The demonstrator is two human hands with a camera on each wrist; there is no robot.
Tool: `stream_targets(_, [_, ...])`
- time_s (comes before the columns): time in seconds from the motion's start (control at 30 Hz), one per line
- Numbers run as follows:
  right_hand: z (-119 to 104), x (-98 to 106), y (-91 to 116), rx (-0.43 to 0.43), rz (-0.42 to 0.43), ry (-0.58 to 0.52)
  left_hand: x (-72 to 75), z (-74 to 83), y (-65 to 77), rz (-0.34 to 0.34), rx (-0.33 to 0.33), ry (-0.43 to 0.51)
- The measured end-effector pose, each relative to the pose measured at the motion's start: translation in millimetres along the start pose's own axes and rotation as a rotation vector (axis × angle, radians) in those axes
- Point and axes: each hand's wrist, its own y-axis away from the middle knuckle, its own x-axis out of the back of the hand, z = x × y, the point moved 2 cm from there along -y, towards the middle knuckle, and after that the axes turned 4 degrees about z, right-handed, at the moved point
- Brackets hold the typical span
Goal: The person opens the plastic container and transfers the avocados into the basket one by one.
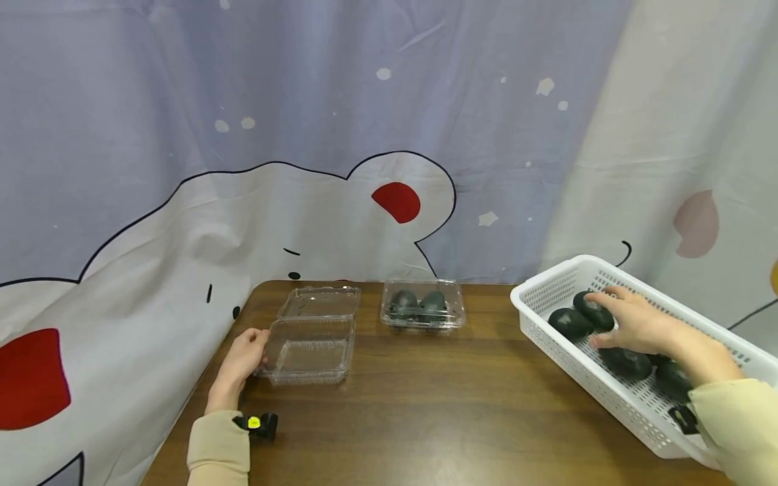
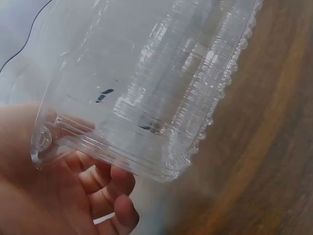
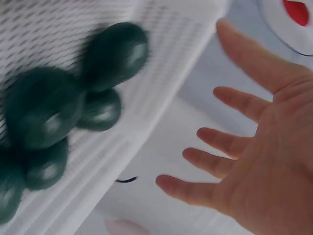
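My left hand (image 1: 243, 354) grips the left edge of a clear plastic clamshell box (image 1: 311, 368), its lid folded back behind it. In the left wrist view, fingers of the left hand (image 2: 73, 191) curl under the corner of the transparent box (image 2: 146, 93). Over the white basket (image 1: 577, 364), my right hand (image 1: 647, 327) reaches in with thumb and fingers spread around a dark green avocado (image 1: 593, 312). The right wrist view has the right hand (image 3: 274, 152) with fingers apart and nothing in its palm, beside several avocados (image 3: 46, 107).
A second clear box (image 1: 422, 322), lid closed, holds two avocados at the back of the wooden table (image 1: 437, 398). More avocados (image 1: 629, 364) lie in the basket under the right forearm. A printed curtain (image 1: 304, 101) hangs behind the table.
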Motion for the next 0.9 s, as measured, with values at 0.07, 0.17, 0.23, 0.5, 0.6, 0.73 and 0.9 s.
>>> stream_targets(0.07, [-8.1,2.3,-1.0,0.010,0.027,0.000,2.3,1.9,1.6,0.010,0.001,-0.019])
stream_targets(0.17, [-22.3,3.9,-3.1,0.020,0.055,-0.023,6.3,5.6,3.6,0.029,-0.003,-0.041])
stream_targets(0.23, [-32.3,3.3,-4.5,0.024,0.064,-0.040,9.4,8.3,4.7,0.035,-0.007,-0.041])
stream_targets(0.5, [-66.7,-1.6,-8.8,0.036,0.109,-0.120,21.7,21.4,10.6,0.058,-0.033,-0.008])
stream_targets(0.6, [-77.3,-4.0,-9.8,0.041,0.136,-0.150,25.8,28.8,15.1,0.081,-0.056,-0.008])
stream_targets(0.73, [-89.0,-10.1,-14.0,0.052,0.184,-0.183,31.3,41.4,22.4,0.143,-0.095,-0.016])
stream_targets(0.9, [-105.3,-19.9,-23.8,0.096,0.265,-0.227,35.0,61.0,33.5,0.185,-0.159,-0.047])
